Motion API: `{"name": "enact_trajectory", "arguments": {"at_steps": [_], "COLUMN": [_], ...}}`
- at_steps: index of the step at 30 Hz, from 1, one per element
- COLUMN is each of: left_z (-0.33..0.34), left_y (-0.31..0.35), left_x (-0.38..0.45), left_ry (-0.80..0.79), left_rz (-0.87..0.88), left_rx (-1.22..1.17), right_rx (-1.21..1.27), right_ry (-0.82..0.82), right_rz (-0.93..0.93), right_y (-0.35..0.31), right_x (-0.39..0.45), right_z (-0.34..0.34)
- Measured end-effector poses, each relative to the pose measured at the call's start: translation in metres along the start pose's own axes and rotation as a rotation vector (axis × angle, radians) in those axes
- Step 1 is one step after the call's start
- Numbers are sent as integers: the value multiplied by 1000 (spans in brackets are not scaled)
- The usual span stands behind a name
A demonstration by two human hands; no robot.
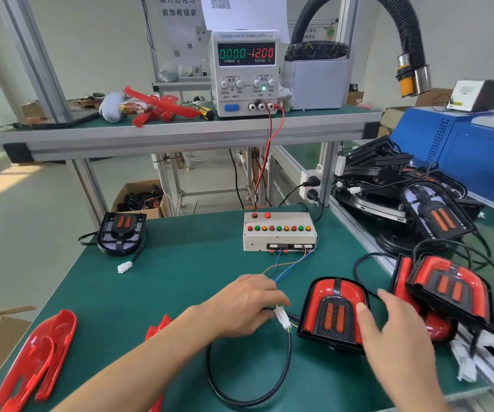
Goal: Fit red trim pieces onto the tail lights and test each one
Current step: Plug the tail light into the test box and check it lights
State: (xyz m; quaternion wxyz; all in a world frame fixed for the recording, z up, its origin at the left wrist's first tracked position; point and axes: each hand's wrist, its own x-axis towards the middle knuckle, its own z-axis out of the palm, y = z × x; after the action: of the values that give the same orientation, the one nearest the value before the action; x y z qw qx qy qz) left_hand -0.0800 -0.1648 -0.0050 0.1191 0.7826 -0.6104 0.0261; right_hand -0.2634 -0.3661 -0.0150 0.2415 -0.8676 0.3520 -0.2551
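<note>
Near the surface's front edge: left hand (247, 304) pinches white connector (281, 316), just left of trimmed tail light (333, 310); right hand (394, 325), fingers straight, rests on it, nearer.

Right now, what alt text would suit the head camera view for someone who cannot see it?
A person's left hand pinches a white plastic wire connector while the right hand rests on a red-trimmed black tail light on a green bench mat. Behind sit a beige button-covered test box and a white power supply reading 12.00 volts.
</note>
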Motion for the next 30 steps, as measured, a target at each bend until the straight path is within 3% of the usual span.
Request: {"name": "enact_trajectory", "arguments": {"at_steps": [2,6,12,16,21,25,30], "left_z": [-4,-11,-16,-15,-12,-19,-14], "left_y": [1,4,-4,-7,-4,-3,-4], "left_x": [5,12,11,9,11,15,13], "left_ry": [-1,8,-9,-39,-60,-61,-51], "left_rz": [37,151,170,248,297,286,288], "left_rx": [17,131,213,272,149,102,95], "right_rx": [-111,-439,-606,-650,-638,-591,-431], "right_ry": [74,-90,-50,-117,-178,-225,-314], "right_rz": [-269,-617,-740,-910,-1072,-1103,-1006], "right_y": [-27,-67,-85,-84,-77,-76,-67], "right_x": [-19,-32,-8,-3,11,17,23], "right_z": [0,22,34,33,28,27,27]}}
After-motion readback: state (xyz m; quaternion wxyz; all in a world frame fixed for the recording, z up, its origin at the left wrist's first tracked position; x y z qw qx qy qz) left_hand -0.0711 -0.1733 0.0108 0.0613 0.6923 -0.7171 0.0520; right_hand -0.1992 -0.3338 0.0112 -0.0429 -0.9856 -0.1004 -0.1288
